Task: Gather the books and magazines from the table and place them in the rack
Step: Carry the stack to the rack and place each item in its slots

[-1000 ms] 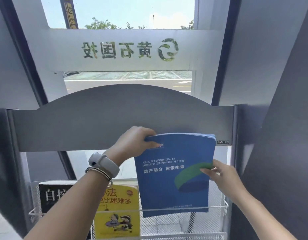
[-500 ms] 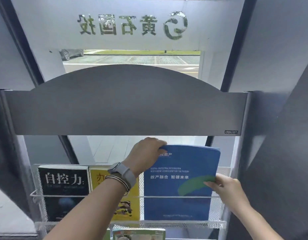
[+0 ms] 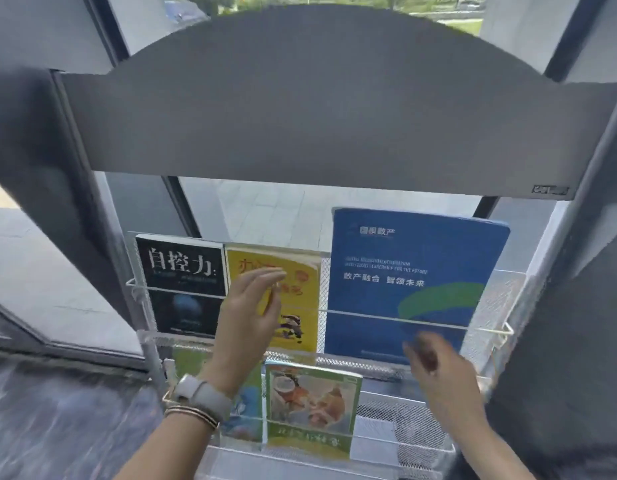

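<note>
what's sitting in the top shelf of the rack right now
Three stand upright in the top shelf: a black book, a yellow book partly covered by the left hand, and a blue magazine. Anything behind them is hidden.

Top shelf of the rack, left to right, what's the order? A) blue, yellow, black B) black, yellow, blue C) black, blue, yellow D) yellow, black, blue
B: on the top shelf the black book stands at the left, the yellow book in the middle and the blue magazine at the right, all behind the wire rail of the rack.
</note>
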Tool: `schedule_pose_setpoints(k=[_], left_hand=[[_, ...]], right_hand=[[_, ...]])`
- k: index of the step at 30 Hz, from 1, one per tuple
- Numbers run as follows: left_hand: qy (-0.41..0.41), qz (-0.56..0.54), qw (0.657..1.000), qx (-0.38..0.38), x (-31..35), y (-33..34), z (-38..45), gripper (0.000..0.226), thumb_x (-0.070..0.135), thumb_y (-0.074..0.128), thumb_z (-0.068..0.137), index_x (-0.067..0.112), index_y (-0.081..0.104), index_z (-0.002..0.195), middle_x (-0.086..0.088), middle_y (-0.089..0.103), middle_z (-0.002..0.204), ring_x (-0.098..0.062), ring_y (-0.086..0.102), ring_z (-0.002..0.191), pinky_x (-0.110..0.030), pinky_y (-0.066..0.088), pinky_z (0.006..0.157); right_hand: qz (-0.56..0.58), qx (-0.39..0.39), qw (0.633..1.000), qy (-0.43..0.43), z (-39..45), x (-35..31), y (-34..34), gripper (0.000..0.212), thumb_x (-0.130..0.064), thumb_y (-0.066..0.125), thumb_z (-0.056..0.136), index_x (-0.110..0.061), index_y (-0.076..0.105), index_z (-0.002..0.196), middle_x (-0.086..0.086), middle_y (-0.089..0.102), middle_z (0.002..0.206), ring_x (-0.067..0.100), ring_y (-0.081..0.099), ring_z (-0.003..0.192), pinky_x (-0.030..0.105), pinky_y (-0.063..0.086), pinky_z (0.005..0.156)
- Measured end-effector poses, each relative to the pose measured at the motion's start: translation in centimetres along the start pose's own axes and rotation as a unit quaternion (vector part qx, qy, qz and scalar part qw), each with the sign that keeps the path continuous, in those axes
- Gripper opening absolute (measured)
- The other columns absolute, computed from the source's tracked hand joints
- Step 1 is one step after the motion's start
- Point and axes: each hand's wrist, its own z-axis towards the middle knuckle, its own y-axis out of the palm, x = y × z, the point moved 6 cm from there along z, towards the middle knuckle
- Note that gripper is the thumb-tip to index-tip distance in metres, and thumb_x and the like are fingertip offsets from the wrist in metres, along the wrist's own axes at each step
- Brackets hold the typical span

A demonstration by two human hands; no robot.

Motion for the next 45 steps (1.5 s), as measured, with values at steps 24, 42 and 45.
schedule_pose_setpoints(k=[24,42,45], left_hand=[[-0.136,-0.113,0.964,-0.198,-18.8,9.3,-14.2,0.049,0.0,0.052,0.086,0.017,0.045,0.131,0.013,0.035,0.131,-0.014,0.038,0.13,-0.031,0.033,0.11],[-0.482,-0.362,0.783,-0.155,-19.2,11.2,-21.3,0.104,0.049,0.076,0.062,0.02,0.019,0.144,0.0,0.038,0.135,-0.019,0.041,0.121,-0.039,0.031,0.103],[-0.489,-0.468,0.716,-0.167,-17.6,11.8,-21.1,0.069,0.049,0.072,0.066,0.019,0.047,0.123,-0.003,0.059,0.121,-0.021,0.057,0.106,-0.039,0.047,0.09]], right_hand=[[-0.265,-0.188,0.942,-0.084,-3.0,1.4,19.8,0.026,-0.035,0.048,0.091,-0.032,0.06,0.114,-0.004,0.072,0.103,0.017,0.064,0.087,0.028,0.047,0.073],[0.281,0.028,0.959,0.019,-8.5,3.1,4.6,0.041,-0.064,0.073,0.048,-0.039,0.073,0.08,-0.021,0.072,0.075,-0.005,0.063,0.069,0.006,0.048,0.066],[0.407,0.069,0.908,0.068,-9.9,6.2,6.4,0.051,-0.055,0.081,0.042,-0.026,0.074,0.083,-0.009,0.076,0.078,0.006,0.069,0.071,0.021,0.057,0.069]])
